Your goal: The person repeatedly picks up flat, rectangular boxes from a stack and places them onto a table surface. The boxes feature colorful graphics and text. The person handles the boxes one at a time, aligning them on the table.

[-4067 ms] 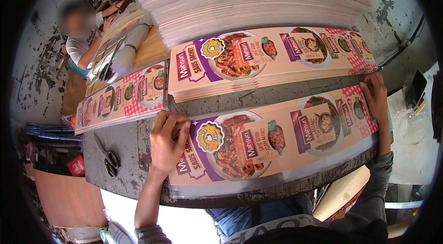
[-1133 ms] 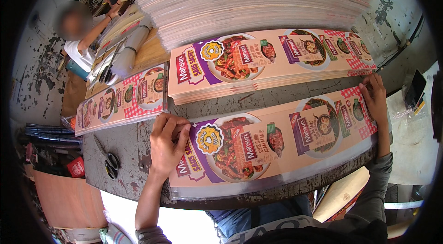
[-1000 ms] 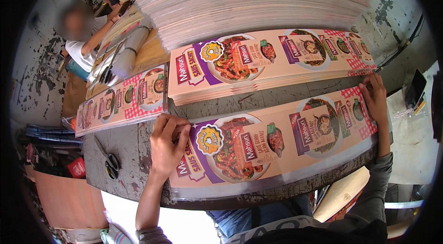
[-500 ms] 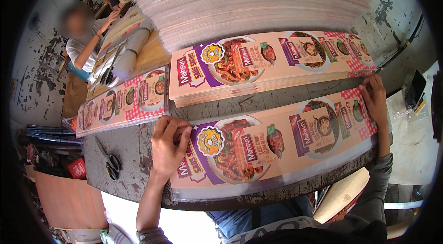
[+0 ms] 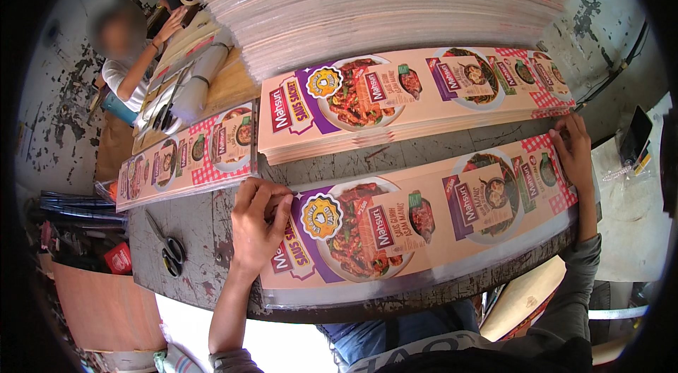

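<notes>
Peach card, long and printed with dishes of food, is spread as a panel (image 5: 438, 232) across the near side of the bench (image 5: 201, 232), directly between the two hands, and is bordered along its near edge by a strip of clear plastic (image 5: 311, 296). Its left end is covered by the left hand (image 5: 256, 221), whose fingers are curled and whose thumb is laid inward; its far right corner is touched by the right hand (image 5: 575, 147), with fingers bent. Whether the edge is pinched or only pressed by either hand cannot be told, since the fingertips are partly hidden. To the left, well apart from the panel, scissors (image 5: 167, 241) are laid with blades pointing away. Just beyond the left hand, a smaller printed pile (image 5: 187, 154) is set at a slant. Across a narrow strip of bench, the far side is blocked by a neat stack of matching panels (image 5: 417, 105), backed by a tall, plastic-edged stack (image 5: 395, 6). Farther left, a banded clear roll (image 5: 208, 76) is placed on a wooden surface (image 5: 229, 87), beside which a co-worker (image 5: 127, 80) is seated.
</notes>
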`<state>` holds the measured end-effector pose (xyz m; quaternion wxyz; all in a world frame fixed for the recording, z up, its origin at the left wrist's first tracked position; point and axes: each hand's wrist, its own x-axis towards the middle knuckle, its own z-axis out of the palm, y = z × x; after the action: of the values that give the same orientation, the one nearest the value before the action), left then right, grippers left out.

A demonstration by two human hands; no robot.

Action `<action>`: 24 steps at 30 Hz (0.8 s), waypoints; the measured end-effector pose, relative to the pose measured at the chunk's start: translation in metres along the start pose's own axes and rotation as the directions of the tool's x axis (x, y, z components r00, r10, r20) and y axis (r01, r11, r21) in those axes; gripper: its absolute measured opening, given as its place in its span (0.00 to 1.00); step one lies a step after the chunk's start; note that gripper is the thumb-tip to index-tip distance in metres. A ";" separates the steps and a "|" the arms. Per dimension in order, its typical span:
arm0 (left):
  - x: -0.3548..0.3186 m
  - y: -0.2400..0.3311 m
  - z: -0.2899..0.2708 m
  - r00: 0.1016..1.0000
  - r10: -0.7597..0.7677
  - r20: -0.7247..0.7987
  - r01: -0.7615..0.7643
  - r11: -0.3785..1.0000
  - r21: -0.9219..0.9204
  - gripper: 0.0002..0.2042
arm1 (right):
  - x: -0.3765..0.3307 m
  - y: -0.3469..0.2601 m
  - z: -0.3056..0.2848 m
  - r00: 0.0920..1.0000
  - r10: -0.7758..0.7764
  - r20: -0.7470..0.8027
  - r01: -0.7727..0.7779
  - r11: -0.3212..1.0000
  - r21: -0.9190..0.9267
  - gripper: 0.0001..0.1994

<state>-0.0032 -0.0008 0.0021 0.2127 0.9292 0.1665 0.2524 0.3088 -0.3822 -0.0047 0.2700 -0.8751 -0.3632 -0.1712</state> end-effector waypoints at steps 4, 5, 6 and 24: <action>0.001 -0.001 0.004 1.000 -0.025 0.002 0.026 0.999 -0.040 0.03 | -0.001 0.000 -0.001 1.000 0.013 0.002 -0.013 1.000 -0.007 0.07; 0.001 -0.002 0.005 1.000 -0.019 0.005 0.019 0.999 -0.031 0.03 | -0.002 -0.001 -0.002 1.000 0.029 0.001 -0.029 1.000 -0.004 0.07; 0.002 -0.002 0.005 1.000 -0.012 0.007 0.012 1.000 -0.023 0.03 | -0.002 -0.001 -0.002 0.999 0.044 0.000 -0.044 0.999 0.000 0.07; 0.002 0.002 0.001 1.000 0.009 -0.004 -0.009 1.000 -0.021 0.03 | -0.001 -0.002 0.001 1.000 0.021 -0.013 -0.021 1.000 0.022 0.07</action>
<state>-0.0011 -0.0019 0.0030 0.2210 0.9272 0.1598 0.2568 0.3068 -0.3813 -0.0051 0.2839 -0.8747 -0.3541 -0.1701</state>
